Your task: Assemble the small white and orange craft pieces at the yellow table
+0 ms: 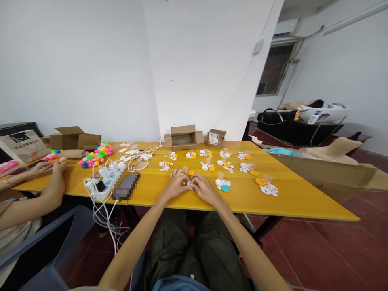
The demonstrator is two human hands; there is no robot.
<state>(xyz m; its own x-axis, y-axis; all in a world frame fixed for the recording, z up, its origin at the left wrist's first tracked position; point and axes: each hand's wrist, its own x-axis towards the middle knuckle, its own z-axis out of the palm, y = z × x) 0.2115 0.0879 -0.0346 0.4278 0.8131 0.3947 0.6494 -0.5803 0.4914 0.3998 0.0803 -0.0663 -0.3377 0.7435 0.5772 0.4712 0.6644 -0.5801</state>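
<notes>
My left hand (176, 184) and my right hand (204, 187) meet over the front of the yellow table. Their fingertips are pinched around a small white plastic piece (190, 184), too small to make out exactly. Just beyond the fingers lie an orange ring (191, 172) and a clear cup (184, 168), partly hidden by my hands. To the right is a set of white discs (223, 182) with a turquoise ring (225, 188). Farther right, white perforated discs (269, 189) lie beside an orange ring (260, 182) and a clear cup (268, 178).
Several similar piles spread across the table (291, 198). At left stand a power strip (117, 171) with tangled cables, a dark blurred device (125, 186) and colourful balls (97, 154). Open cardboard boxes (183, 138) line the wall. Another person's arms (45, 186) rest at far left.
</notes>
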